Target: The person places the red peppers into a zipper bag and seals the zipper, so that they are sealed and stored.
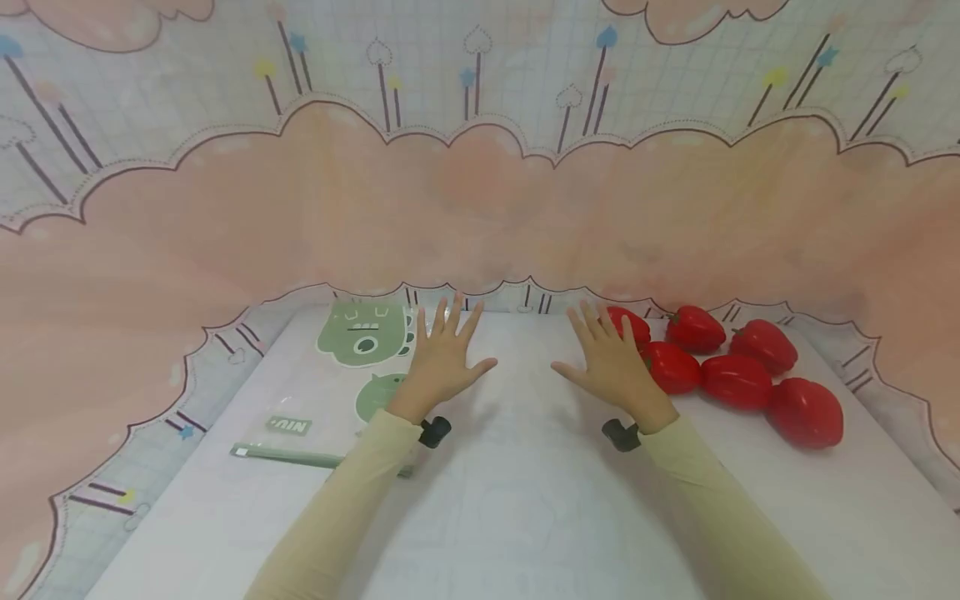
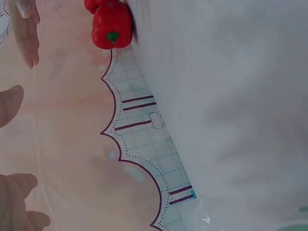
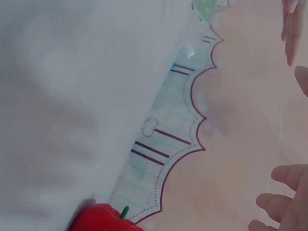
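My left hand (image 1: 441, 371) is held with fingers spread over the right edge of a clear zip bag (image 1: 330, 396) printed with green cartoon figures. It holds nothing. Across from it, my right hand (image 1: 617, 373) is spread the same way beside several red bell peppers (image 1: 737, 382), overlapping the nearest ones in the head view. Nothing is in that hand either. A green stem shows on one bell pepper (image 2: 112, 26) in the left wrist view. Fingertips of the left hand (image 2: 19, 192) appear at that view's left edge; the right hand's fingers (image 3: 281, 195) appear at its own view's right edge.
A white table (image 1: 517, 517) lies under both hands. Behind it and at its sides hangs a patterned cloth (image 1: 480, 200) with peach cloud shapes. The bag's green slider strip (image 1: 288, 455) lies toward the front left. Dark straps (image 1: 624, 435) sit at both wrists.
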A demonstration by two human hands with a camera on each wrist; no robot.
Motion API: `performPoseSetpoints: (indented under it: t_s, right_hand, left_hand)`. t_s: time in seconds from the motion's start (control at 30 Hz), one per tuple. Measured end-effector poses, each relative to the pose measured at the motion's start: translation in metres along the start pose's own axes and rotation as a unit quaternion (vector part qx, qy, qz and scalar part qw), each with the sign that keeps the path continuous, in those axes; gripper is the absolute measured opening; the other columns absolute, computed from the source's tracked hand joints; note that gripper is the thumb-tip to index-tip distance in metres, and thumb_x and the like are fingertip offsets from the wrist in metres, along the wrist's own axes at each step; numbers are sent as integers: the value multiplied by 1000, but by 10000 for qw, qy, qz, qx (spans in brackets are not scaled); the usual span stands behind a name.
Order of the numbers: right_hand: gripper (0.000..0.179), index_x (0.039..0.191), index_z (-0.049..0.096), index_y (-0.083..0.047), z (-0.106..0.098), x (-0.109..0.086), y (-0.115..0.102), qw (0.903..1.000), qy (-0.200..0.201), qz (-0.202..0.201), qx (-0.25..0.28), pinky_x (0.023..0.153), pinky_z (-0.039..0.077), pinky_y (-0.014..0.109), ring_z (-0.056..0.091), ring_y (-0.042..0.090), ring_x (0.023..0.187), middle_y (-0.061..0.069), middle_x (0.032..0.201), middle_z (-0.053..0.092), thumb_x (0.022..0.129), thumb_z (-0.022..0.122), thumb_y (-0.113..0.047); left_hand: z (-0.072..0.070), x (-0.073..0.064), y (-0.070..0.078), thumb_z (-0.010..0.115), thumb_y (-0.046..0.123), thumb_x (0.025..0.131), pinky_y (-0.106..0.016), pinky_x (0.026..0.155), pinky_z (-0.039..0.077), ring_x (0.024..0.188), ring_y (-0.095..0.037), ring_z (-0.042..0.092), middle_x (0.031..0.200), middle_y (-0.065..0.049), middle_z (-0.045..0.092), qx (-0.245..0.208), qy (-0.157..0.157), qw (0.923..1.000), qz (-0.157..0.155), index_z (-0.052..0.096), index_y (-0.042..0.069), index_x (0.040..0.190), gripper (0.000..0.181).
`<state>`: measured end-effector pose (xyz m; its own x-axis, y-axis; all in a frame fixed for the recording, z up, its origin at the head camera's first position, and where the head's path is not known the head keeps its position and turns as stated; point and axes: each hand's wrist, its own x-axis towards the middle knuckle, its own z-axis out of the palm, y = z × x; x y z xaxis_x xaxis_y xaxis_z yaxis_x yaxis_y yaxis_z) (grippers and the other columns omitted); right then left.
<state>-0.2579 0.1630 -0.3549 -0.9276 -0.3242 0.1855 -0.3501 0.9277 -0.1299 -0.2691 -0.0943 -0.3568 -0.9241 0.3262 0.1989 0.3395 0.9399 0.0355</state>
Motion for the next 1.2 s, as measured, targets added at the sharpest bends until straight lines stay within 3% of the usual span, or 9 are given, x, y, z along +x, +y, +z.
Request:
performPoseSetpoints:
  t_s: [0.2, 0.77, 1.2]
  right_hand:
    - [93, 151, 15, -10, -1, 2, -3, 9999, 48, -119, -14, 111, 4, 65, 7, 40, 145, 16, 158, 11, 80, 61, -51]
    - [87, 151, 14, -12, 10, 11, -30, 9962, -34, -830, -252, 112, 5, 63, 9, 36, 146, 13, 158, 14, 85, 52, -55]
    - [84, 150, 17, -9, 27, 16, -71, 9907, 198, -1342, -98, 114, 12, 58, 14, 31, 146, 10, 158, 16, 88, 49, -55]
  left_hand:
    - [-2, -4, -9, 43, 63, 88, -60, 113, -2, 146, -35, -2, 158, -15, 2, -99, 63, 9999, 75, 7, 22, 152, 84]
    - [1, -35, -37, 48, 56, 89, -59, 114, -3, 146, -36, -1, 158, -15, -2, -325, 119, 9982, 488, 8, 17, 152, 84]
    - [3, -68, -66, 54, 50, 87, -62, 113, 1, 145, -40, 3, 158, -18, 4, -371, 18, 9990, 263, 14, 14, 151, 83]
